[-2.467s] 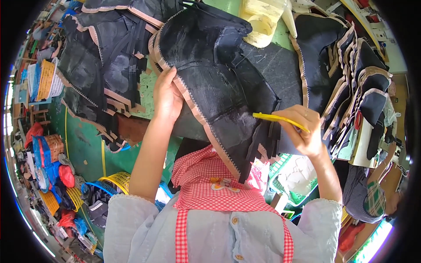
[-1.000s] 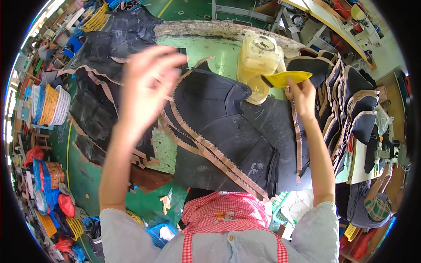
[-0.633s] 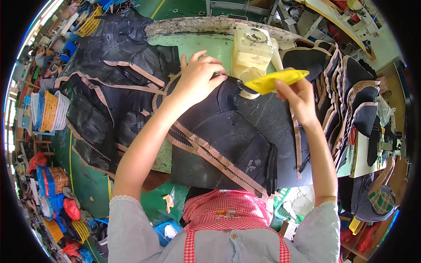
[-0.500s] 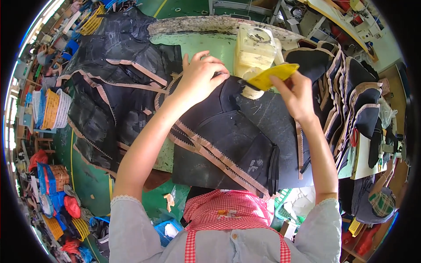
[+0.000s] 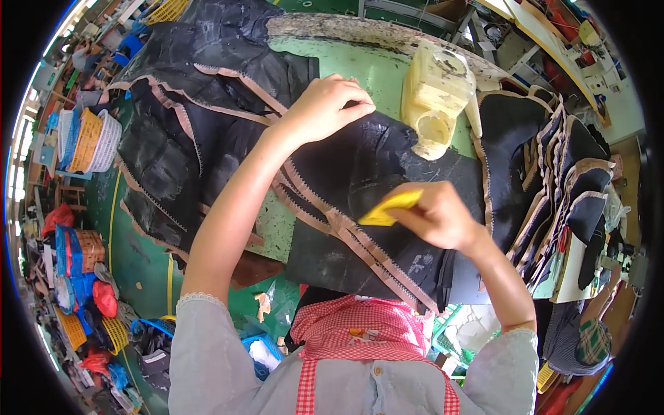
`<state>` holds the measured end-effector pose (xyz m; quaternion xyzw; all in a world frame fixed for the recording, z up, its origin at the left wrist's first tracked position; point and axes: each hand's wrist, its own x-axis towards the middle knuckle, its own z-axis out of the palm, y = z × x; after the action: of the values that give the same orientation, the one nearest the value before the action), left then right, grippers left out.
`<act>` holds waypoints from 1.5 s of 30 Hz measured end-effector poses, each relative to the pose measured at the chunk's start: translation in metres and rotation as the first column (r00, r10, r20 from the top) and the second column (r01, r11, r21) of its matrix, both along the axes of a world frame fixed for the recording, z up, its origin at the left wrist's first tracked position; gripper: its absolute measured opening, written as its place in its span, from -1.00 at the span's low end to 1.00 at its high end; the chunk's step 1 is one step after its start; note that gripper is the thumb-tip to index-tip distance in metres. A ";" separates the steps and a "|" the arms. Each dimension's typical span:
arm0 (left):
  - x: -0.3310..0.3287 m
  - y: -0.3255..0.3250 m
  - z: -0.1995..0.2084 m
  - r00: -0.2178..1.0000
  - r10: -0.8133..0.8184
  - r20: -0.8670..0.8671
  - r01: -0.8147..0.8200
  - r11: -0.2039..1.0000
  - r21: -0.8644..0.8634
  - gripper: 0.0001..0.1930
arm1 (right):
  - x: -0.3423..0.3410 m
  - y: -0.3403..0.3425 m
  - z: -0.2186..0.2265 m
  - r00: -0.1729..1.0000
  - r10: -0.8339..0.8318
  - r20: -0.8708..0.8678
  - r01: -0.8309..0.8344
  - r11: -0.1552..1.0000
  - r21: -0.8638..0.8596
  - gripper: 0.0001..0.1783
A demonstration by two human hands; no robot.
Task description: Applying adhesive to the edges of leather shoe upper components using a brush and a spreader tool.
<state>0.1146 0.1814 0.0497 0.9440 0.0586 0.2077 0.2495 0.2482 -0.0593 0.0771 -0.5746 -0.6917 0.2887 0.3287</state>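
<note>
Clasps yellow scraper (image 5: 391, 208) in right hand (image 5: 443, 216) over black panel (image 5: 337, 162) on dark board (image 5: 312, 252); curls left hand (image 5: 324, 107) at panel's far edge, with unclear hold. Works amid heaped pieces (image 5: 155, 149), stacked panels (image 5: 517, 142) and plastic jug (image 5: 438, 79).

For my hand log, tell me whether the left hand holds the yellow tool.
No, the yellow tool is in the right hand, while the left hand is at the black piece's upper edge.

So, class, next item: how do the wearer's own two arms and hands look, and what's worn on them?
Pale grey-blue fabric sleeves end near the elbows in scalloped, cream, lace-like trim. Beyond it, both forearms are bare. The left hand and right hand wear no gloves; no watch or bracelet shows.
</note>
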 end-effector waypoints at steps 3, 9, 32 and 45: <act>-0.014 -0.012 0.008 0.966 0.069 0.250 -0.062 0.997 -0.036 -0.75 | 0.036 -0.018 0.000 0.872 -0.361 -0.331 0.365 0.929 -0.052 -0.84; -0.083 -0.046 -0.018 0.838 0.530 -0.130 -0.545 0.807 -0.225 -0.58 | 0.090 0.007 -0.031 0.765 -0.594 0.248 0.561 0.804 0.198 -0.76; -0.137 -0.084 -0.080 0.865 0.444 -0.233 -0.347 0.195 -0.917 -0.83 | -0.074 0.115 -0.039 0.776 -0.469 0.422 0.246 0.841 0.483 -0.89; -0.138 -0.086 -0.090 0.826 0.531 -0.190 -0.357 0.231 -0.905 -0.85 | -0.038 0.090 -0.012 0.881 -0.179 0.437 0.035 0.947 0.318 -0.86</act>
<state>-0.0230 0.0953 -0.0408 0.5664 0.4088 0.2752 0.6605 0.2106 0.0312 0.0647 -0.6075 -0.7523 0.0165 0.2543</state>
